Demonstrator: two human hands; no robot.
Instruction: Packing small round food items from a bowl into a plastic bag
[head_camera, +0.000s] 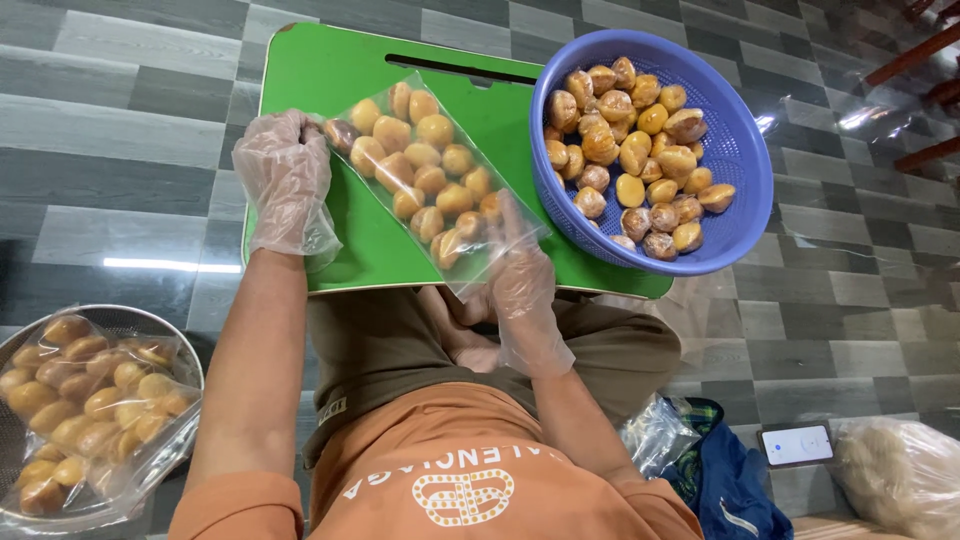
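So, biggest first: green lap table (330, 70) spans the upper centre, resting over the person's crossed legs on a grey tiled floor (120, 150). At its 3 o'clock edge sits a blue plastic basket (745, 170), round, perforated, holding a loose heap of small golden-brown buns (630, 150). At 8 o'clock of the view, a metal sieve bowl (130, 320) carries filled clear bags of buns (90, 400). On the table, a clear plastic bag (425, 170) packed with the same buns lies diagonally, running from 11 o'clock down to 5 o'clock. Left hand (285, 180), in a thin disposable glove, forearm straight up from 6 o'clock, fingers curled over and pinching the bag's upper-left end. Right hand (515, 285), gloved too, forearm angled in from 5 o'clock, fingers extended upward and pressed flat on the bag's lower-right end near the table's near edge. Both hands holding the bag, neither spread wide. At 4 o'clock on the floor: blue cloth (735, 480), a phone (797, 444) lying screen-up, and a bulging clear sack (900, 470).
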